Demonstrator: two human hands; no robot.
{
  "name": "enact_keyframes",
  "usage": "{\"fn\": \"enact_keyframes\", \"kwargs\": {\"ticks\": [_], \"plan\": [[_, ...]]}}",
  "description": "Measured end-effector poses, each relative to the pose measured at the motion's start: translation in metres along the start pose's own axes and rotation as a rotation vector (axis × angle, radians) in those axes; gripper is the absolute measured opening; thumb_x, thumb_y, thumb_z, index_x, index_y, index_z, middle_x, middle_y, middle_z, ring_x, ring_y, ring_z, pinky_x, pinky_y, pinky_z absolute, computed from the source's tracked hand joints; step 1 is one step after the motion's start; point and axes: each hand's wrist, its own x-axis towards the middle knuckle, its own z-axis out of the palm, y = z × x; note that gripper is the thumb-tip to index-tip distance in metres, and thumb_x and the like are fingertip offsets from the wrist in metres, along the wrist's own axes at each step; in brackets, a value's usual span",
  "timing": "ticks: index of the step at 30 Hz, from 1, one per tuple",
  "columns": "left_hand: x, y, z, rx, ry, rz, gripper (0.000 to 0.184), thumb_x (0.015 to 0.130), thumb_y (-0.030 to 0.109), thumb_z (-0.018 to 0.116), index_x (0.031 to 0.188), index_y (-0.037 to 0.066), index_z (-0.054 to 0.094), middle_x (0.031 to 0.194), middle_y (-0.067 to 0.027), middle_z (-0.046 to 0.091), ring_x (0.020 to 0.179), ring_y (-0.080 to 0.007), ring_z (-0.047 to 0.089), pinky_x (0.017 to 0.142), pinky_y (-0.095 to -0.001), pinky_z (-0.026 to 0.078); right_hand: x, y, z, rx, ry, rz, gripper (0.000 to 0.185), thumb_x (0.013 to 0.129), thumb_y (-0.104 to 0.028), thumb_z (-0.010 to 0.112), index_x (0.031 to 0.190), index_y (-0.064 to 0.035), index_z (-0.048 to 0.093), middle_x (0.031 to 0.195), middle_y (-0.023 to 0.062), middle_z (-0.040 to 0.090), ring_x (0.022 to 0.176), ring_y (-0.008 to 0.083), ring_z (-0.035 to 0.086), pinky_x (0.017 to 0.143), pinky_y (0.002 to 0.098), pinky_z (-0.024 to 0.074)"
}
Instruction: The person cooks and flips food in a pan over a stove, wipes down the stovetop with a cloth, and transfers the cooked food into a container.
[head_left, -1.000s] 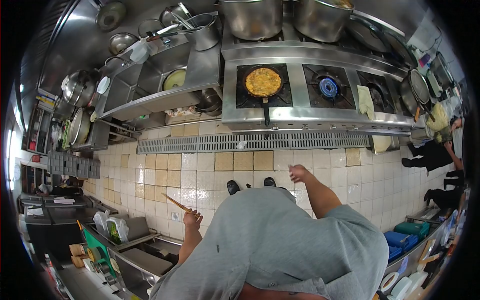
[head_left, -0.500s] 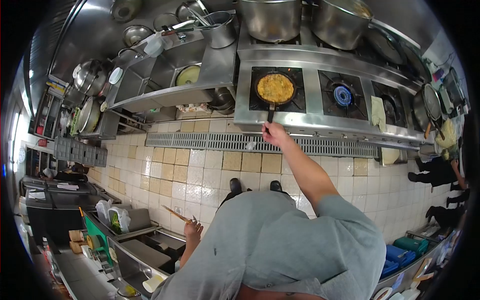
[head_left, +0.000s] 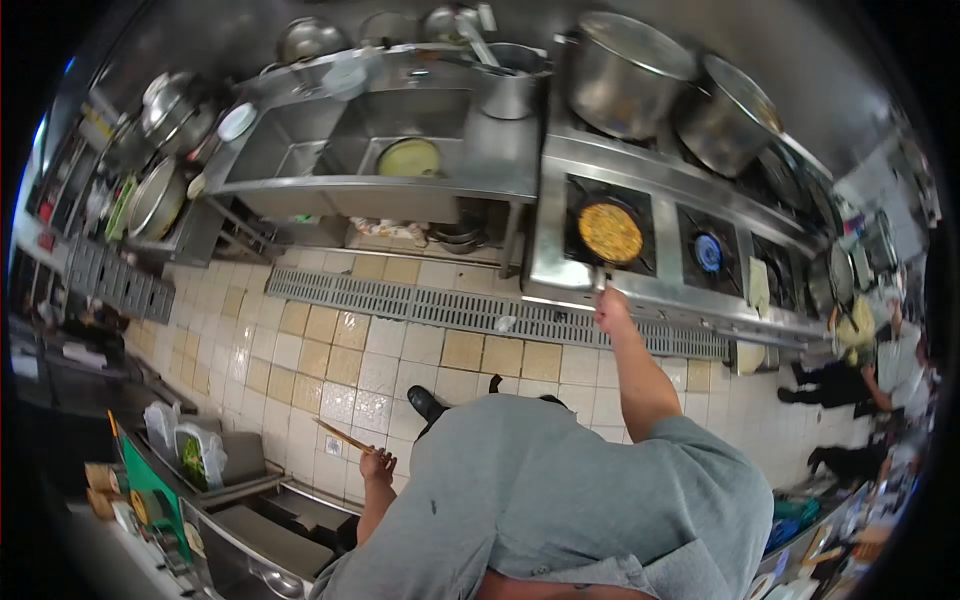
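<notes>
My right hand (head_left: 614, 311) is closed around the handle of a frying pan (head_left: 604, 270). The pan rests on the left front burner of the stove, and a round yellow omelette (head_left: 610, 232) with browned patches covers most of its base. Low on my left side, my left hand (head_left: 377, 465) grips long wooden chopsticks (head_left: 342, 434), their tips pointing up and left over the floor, away from the pan.
A blue flame burns on the middle burner (head_left: 708, 252). Large pots (head_left: 630, 80) stand behind. Left of the stove are steel sinks (head_left: 400, 115); a floor grate (head_left: 420, 303) runs below. Behind my left hand is a counter (head_left: 250, 540). People (head_left: 850, 385) stand far right.
My view has turned, so the stove and pan sit farther right and are tilted. My right hand still holds the pan handle. The left hand keeps the chopsticks, slightly lower and farther left.
</notes>
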Motion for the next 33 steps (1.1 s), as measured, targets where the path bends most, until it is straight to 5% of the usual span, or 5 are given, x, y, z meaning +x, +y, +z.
{"fn": "enact_keyframes", "kwargs": {"ticks": [11,23,27,29,33], "plan": [[0.015,0.185,-0.138,0.009,0.265,0.179,0.021,0.090,0.008,0.045,0.110,0.015,0.044,0.085,-0.0040,0.056,0.066,-0.0205,0.056,0.063,-0.0424,0.051,-0.102,0.022,0.163,-0.265,-0.115,-0.217,0.032,0.098,-0.035,0.045,0.078,-0.0103,0.049,0.052,-0.0013,0.038,0.037,0.0114,0.033,0.032,0.0280,0.0237],[0.021,0.180,-0.124,0.036,0.201,0.120,0.018,0.093,0.013,0.042,0.111,0.015,0.044,0.084,-0.0042,0.056,0.070,-0.0214,0.057,0.062,-0.0414,0.050,-0.116,-0.004,0.487,-0.547,-0.583,-0.159,0.032,0.096,-0.036,0.048,0.077,-0.0102,0.048,0.051,-0.0036,0.035,0.038,0.0097,0.029,0.035,0.0281,0.0229],[0.004,0.181,-0.117,-0.015,0.277,0.132,0.018,0.093,0.013,0.041,0.112,0.014,0.043,0.082,-0.0043,0.054,0.067,-0.0209,0.055,0.060,-0.0408,0.050,-0.131,-0.075,0.551,-0.760,-0.542,-0.581,0.036,0.095,-0.037,0.048,0.074,-0.0082,0.052,0.055,0.0005,0.043,0.044,0.0150,0.041,0.039,0.0326,0.0329],[0.007,0.174,-0.130,-0.086,0.278,0.148,0.017,0.093,0.012,0.041,0.110,0.015,0.043,0.082,-0.0042,0.054,0.065,-0.0208,0.054,0.058,-0.0407,0.049,-0.148,-0.127,0.580,-0.796,-0.397,-1.123,0.039,0.093,-0.037,0.049,0.071,-0.0057,0.057,0.059,0.0057,0.053,0.054,0.0202,0.052,0.052,0.0373,0.0413],[0.016,0.168,-0.144,-0.157,0.328,0.113,0.018,0.092,0.010,0.040,0.107,0.018,0.043,0.081,-0.0033,0.053,0.064,-0.0200,0.053,0.058,-0.0411,0.049,-0.165,-0.234,0.642,-0.802,-0.221,-1.482,0.044,0.091,-0.038,0.048,0.081,0.0022,0.062,0.083,0.0235,0.063,0.079,0.0376,0.061,0.075,0.0440,0.0460]]}}
